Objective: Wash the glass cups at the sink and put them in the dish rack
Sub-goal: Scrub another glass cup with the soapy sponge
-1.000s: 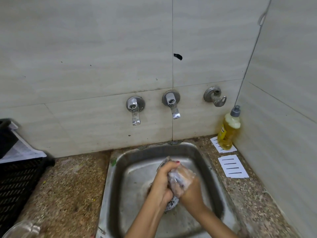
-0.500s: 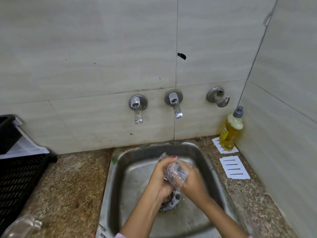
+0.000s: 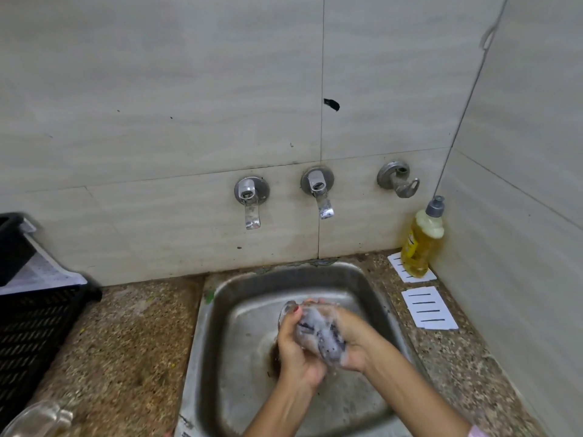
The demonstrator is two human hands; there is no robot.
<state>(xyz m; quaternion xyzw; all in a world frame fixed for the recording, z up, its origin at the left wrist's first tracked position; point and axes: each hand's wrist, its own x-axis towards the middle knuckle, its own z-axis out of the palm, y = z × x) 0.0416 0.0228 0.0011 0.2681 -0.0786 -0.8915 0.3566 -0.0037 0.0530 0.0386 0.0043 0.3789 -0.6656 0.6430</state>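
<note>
Right hand point(image 3: 356, 337) now further over sudsy glass cup point(image 3: 318, 337), left hand point(image 3: 296, 357) also clamped on it (both hands w/in sink point(image 3: 195, 342)).

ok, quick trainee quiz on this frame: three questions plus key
1. True or false: the cup already sits in the rack.
2. Where does the soap bottle stand? A) in the sink B) left of the sink C) back right corner of the counter
3. Fill in: the left hand and right hand hold the soapy cup over the ____.
Key: 1 false; 2 C; 3 sink.
</note>
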